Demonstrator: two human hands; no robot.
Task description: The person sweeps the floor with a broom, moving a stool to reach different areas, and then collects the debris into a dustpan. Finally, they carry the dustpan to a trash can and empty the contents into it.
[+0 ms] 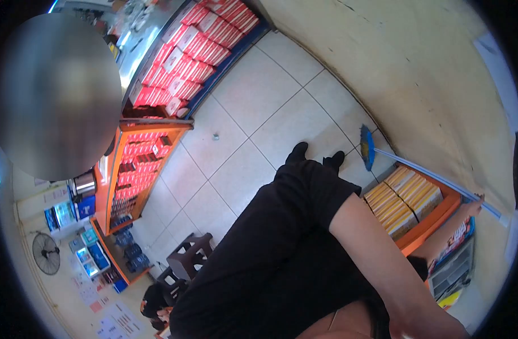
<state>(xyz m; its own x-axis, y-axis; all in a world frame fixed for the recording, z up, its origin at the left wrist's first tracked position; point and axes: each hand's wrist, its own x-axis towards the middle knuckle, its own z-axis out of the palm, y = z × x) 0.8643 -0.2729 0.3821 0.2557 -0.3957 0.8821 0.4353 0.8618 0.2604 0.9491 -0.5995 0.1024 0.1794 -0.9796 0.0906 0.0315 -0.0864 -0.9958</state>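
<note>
Standing among one wall fan (46, 253), one orange rack (115, 158) holding many red boxes (140, 164), one brown stool (189, 255), and one blue broom (367, 148) near one orange-edged shelf (434, 223) holding yellow packs (403, 198), showing the left hand (434, 325) only partly, with finger state impossible to tell, and clasping the broom's handle with the right hand (475, 207).

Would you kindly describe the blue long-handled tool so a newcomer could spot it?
Find the beige wall, then follow its foot to the yellow packs. Beside them is the tool, its pointed blue end brownish in the middle, set apart from the boxy packs by its long pole.
</note>
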